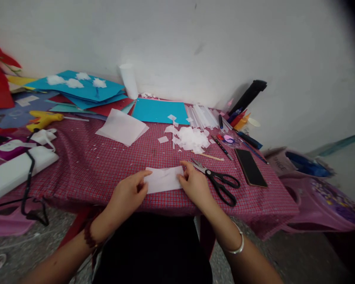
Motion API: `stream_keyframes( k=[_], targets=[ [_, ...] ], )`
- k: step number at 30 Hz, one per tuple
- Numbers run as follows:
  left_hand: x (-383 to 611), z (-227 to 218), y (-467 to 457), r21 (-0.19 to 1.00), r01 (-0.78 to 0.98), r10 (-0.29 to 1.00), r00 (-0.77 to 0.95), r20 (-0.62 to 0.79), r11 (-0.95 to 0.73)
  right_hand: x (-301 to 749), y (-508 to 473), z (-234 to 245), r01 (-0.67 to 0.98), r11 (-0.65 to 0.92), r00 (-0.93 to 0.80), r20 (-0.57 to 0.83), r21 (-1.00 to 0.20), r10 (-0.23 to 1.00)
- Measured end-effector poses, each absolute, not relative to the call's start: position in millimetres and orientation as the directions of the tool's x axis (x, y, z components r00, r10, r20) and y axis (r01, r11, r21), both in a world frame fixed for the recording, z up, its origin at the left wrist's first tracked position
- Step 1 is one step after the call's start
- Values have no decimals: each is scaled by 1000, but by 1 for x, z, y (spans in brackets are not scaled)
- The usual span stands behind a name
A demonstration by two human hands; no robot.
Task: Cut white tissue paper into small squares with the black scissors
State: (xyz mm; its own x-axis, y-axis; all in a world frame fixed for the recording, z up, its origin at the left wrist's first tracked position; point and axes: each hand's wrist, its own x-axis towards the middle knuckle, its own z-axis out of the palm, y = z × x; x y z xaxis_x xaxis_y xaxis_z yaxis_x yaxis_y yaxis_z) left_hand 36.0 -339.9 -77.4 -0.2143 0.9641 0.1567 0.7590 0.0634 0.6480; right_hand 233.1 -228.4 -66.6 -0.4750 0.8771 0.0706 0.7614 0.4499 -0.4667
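Observation:
Between my hands is a white strip of thin paper (163,180), lying at the front edge of the checked tablecloth. My left hand (132,190) pinches its left end between thumb and fingers. At the right end my right hand (193,182) grips it the same way. Black-handled scissors (214,177) lie just right of my right hand, blades pointing to the upper left. Beyond the strip sits a heap of small cut white paper pieces (192,138). Larger white sheets (122,127) rest on the cloth to the upper left.
A phone (251,167) lies right of the scissors, near pens and a pencil. Blue card (161,111) and a white roll (129,81) are by the wall. At left are a yellow glue gun (43,119) and a white power strip (22,169) with a black cable.

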Motion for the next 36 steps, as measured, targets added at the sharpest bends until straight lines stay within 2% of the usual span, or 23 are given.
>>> stream_keyframes(
  k=[4,9,12,18,22,27,32,36],
  targets=[
    [34,-83,-343,572,817,961,-95,260,-74,233,-230,-67,763,452,-472,79,-463,878],
    [36,-87,-356,218,933,898,183,399,-287,235,-232,-69,760,460,-477,86,-460,874],
    [36,-88,-360,123,924,860,281,427,-363,236,-234,-70,762,460,-475,90,-456,875],
    [36,-90,-358,160,944,872,189,452,-288,234,-234,-70,782,453,-462,89,-428,882],
    [38,-88,-355,205,966,926,71,370,-156,232,-234,-70,798,447,-455,83,-405,887],
    [42,-81,-352,194,980,970,-8,245,-41,231,-235,-68,810,444,-452,76,-382,889],
    [42,-75,-350,196,980,977,-30,211,-12,230,-235,-68,818,444,-451,72,-366,890],
    [36,-71,-351,279,960,978,-32,208,-28,230,-236,-67,822,441,-448,69,-361,891]
  ],
)
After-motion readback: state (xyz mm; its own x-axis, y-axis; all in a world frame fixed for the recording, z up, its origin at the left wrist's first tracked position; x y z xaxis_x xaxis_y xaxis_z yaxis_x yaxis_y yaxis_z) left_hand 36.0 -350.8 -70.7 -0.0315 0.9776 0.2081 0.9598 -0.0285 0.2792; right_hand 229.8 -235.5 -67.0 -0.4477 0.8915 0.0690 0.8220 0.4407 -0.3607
